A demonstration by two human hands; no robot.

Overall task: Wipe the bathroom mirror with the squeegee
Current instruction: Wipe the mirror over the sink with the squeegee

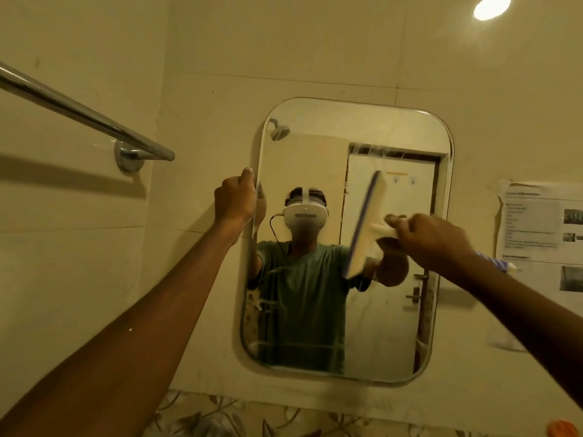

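A rounded rectangular mirror (315, 329) hangs on the cream tiled wall, reflecting a person in a green shirt. My left hand (235, 200) grips the mirror's left edge near its upper part. My right hand (432, 239) holds the handle of a white squeegee (367, 225) with a blue rubber blade. The blade stands nearly upright, tilted a little, against the glass right of centre at mid height. Streaks of water show near the mirror's top and lower part.
A chrome towel rail (79, 113) juts from the left wall at upper left, ending close to my left hand. Printed paper sheets (542, 228) are stuck on the wall right of the mirror. A ceiling light (492, 7) glows at top right. Patterned tiles (252, 417) run below the mirror.
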